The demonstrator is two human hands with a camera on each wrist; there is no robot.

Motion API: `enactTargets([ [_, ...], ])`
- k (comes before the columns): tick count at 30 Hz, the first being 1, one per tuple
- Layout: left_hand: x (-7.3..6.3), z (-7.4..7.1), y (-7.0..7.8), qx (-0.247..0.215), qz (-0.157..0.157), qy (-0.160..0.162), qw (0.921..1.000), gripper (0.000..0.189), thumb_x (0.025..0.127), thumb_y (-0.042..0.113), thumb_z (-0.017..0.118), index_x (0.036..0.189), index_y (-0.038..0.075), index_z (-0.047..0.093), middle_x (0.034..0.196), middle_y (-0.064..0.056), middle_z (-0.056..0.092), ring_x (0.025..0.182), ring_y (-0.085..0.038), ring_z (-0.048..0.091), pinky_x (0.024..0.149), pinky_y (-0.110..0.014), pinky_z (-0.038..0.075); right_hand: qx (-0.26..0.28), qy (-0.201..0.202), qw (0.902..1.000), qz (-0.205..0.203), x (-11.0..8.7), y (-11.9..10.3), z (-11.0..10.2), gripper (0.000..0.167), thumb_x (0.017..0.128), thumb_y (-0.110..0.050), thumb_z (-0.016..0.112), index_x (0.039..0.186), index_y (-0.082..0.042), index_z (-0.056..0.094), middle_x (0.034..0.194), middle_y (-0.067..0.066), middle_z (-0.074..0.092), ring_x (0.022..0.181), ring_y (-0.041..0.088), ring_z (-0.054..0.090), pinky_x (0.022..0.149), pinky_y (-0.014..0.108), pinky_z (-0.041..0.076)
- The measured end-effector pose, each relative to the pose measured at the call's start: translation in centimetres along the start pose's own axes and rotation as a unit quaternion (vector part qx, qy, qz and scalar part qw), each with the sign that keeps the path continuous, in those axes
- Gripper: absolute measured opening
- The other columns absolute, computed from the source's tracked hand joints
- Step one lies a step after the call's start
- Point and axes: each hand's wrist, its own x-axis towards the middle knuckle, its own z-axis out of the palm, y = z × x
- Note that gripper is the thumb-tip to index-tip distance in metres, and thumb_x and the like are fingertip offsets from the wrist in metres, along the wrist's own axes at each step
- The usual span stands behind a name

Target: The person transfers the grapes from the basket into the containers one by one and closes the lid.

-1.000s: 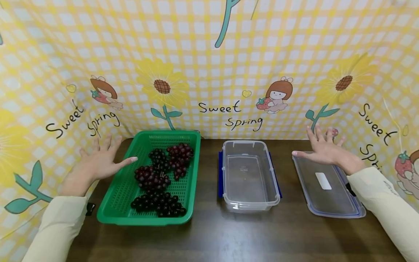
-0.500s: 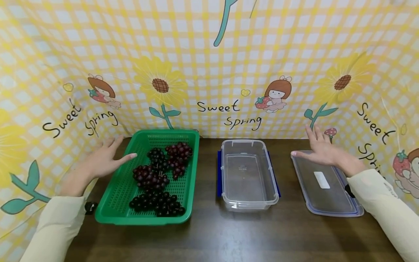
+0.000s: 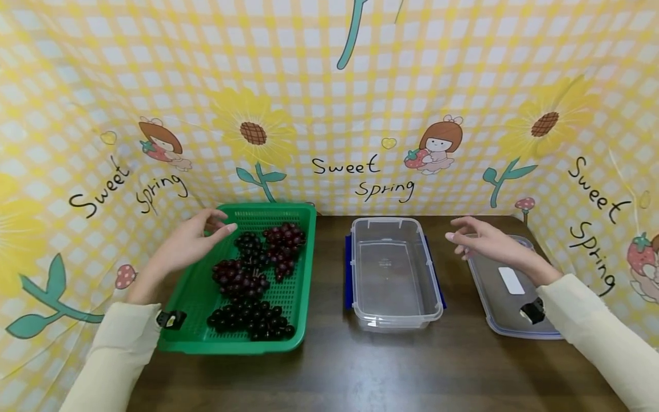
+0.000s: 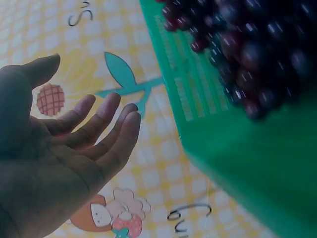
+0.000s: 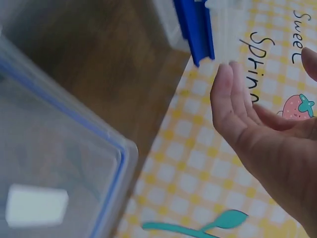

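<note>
My left hand (image 3: 193, 240) hovers over the upper left rim of a green plastic basket (image 3: 190, 337), fingers loosely bent and nothing in them. Inside the basket lie several bunches of dark grapes: a reddish bunch (image 3: 284, 246) at the back right, purple ones (image 3: 239, 280) in the middle and a near-black one (image 3: 252, 320) at the front. In the left wrist view the grapes (image 4: 257, 54) are apart from the relaxed fingers. My right hand (image 3: 489, 243), also holding nothing, is above the far left part of a clear lid (image 3: 494, 309) with a blue seal, fingers pointing toward the middle.
A clear plastic container (image 3: 393, 274) with blue side clips (image 5: 195, 29) stands uncovered between basket and lid. All of them are on a dark wooden table (image 3: 350, 366). A yellow checked cloth (image 3: 329, 103) with printed flowers and lettering rises behind and at both sides.
Both hands have moved inward and their spread fingers have relaxed into a loose bend. The left has come over the basket's rim; the right has shifted left toward the container.
</note>
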Motion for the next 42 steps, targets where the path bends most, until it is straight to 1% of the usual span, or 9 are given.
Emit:
enactTargets([
  [4,0.4,0.3,0.8,-0.032,0.007,0.0,0.9995,0.071,0.106,0.065,0.045,0.152,0.011,0.044,0.143,-0.02,0.058,0.13,-0.038,0.057,0.096,-0.056,0.052,0.086,-0.042,0.9954,0.009,0.5,0.2,0.6,0.069,0.11,-0.04,0.056,0.157,0.006,0.034,0.143,0.031,0.054,0.102,0.019,0.073,0.088,0.037,0.064],
  [9,0.9,0.9,1.3,-0.052,0.013,-0.007,0.9985,0.07,0.107,0.063,0.045,0.154,0.011,0.045,0.147,-0.019,0.056,0.132,-0.039,0.056,0.097,-0.056,0.053,0.127,-0.066,0.9897,0.013,0.9,0.8,1.5,0.067,0.11,-0.037,0.055,0.156,0.007,0.034,0.147,0.037,0.049,0.113,0.034,0.073,0.091,0.041,0.064],
  [12,1.4,1.2,1.5,-0.062,0.014,-0.01,0.9979,0.072,0.106,0.064,0.046,0.155,0.012,0.044,0.15,-0.019,0.054,0.135,-0.04,0.054,0.1,-0.058,0.052,0.169,-0.082,0.9821,0.014,1.1,1.2,1.9,0.067,0.111,-0.034,0.054,0.158,0.008,0.031,0.154,0.04,0.04,0.121,0.042,0.069,0.095,0.043,0.063],
  [15,2.0,1.6,1.7,-0.071,0.019,-0.008,0.9973,0.071,0.106,0.063,0.047,0.156,0.012,0.044,0.152,-0.019,0.052,0.137,-0.041,0.053,0.102,-0.06,0.05,0.216,-0.094,0.9718,0.014,1.4,1.4,2.2,0.067,0.111,-0.03,0.054,0.16,0.008,0.028,0.161,0.038,0.033,0.124,0.039,0.069,0.099,0.045,0.062],
  [17,2.4,1.8,1.8,-0.078,0.021,-0.008,0.9967,0.07,0.107,0.062,0.048,0.155,0.012,0.044,0.153,-0.019,0.052,0.137,-0.04,0.052,0.103,-0.06,0.049,0.233,-0.097,0.9675,0.015,1.6,1.4,2.4,0.067,0.11,-0.028,0.056,0.161,0.006,0.027,0.161,0.035,0.036,0.121,0.034,0.071,0.099,0.045,0.061],
  [22,3.6,2.3,1.9,-0.084,0.024,-0.012,0.9961,0.068,0.107,0.06,0.049,0.155,0.012,0.045,0.153,-0.018,0.053,0.137,-0.041,0.053,0.103,-0.059,0.05,0.234,-0.098,0.9672,0.017,1.9,1.3,3.3,0.069,0.107,-0.023,0.062,0.162,0.002,0.028,0.137,0.022,0.062,0.108,0.023,0.074,0.098,0.047,0.062],
  [25,4.4,2.8,1.8,-0.08,0.021,-0.018,0.9964,0.069,0.106,0.06,0.05,0.155,0.012,0.044,0.154,-0.018,0.052,0.137,-0.042,0.053,0.102,-0.059,0.051,0.232,-0.1,0.9672,0.022,2.0,1.4,3.9,0.074,0.106,-0.019,0.065,0.164,0.001,0.024,0.123,0.013,0.068,0.104,0.02,0.074,0.098,0.048,0.062],
  [35,6.7,4.6,1.7,-0.074,0.004,-0.039,0.9965,0.077,0.104,0.063,0.053,0.16,0.013,0.039,0.16,-0.021,0.046,0.142,-0.045,0.052,0.105,-0.061,0.051,0.224,-0.08,0.9706,0.041,2.3,1.5,4.9,0.083,0.102,-0.02,0.071,0.166,-0.002,0.021,0.125,0.02,0.064,0.098,0.018,0.07,0.09,0.041,0.064],
  [42,7.5,5.5,1.7,-0.08,0.001,-0.048,0.9956,0.079,0.103,0.059,0.058,0.163,0.013,0.036,0.162,-0.023,0.044,0.144,-0.045,0.05,0.107,-0.063,0.05,0.22,-0.065,0.972,0.05,2.6,1.4,5.2,0.084,0.1,-0.016,0.073,0.166,-0.002,0.022,0.112,0.011,0.068,0.094,0.016,0.07,0.089,0.042,0.065],
])
